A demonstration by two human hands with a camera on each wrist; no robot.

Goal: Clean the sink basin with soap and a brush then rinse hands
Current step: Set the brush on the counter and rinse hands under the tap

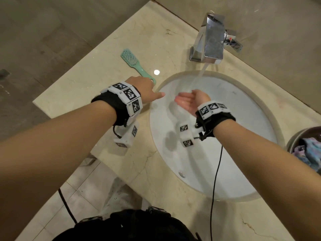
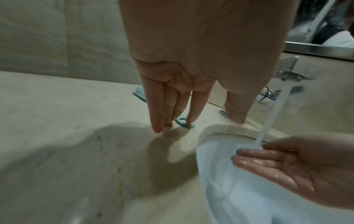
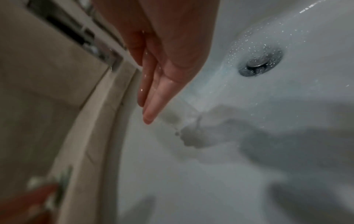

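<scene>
A white oval sink basin [image 1: 243,153] is set in a beige marble counter. Water runs from the chrome faucet [image 1: 211,39] in a stream [image 1: 196,80] onto my right hand [image 1: 188,100], which is held flat, palm up and wet, over the basin [image 3: 249,151]. My left hand [image 1: 147,92] hovers over the counter at the basin's left rim, fingers straight and holding nothing. In the left wrist view its fingertips [image 2: 158,128] sit just above the counter by the end of the teal brush [image 2: 184,122]. The teal brush [image 1: 133,62] lies on the counter behind that hand.
The drain [image 3: 260,62] sits in the basin floor. A dark bowl with crumpled cloth [image 1: 307,150] stands on the counter at the right edge. A mirror edge [image 2: 316,48] runs along the wall behind the faucet. Black cables hang from both wristbands.
</scene>
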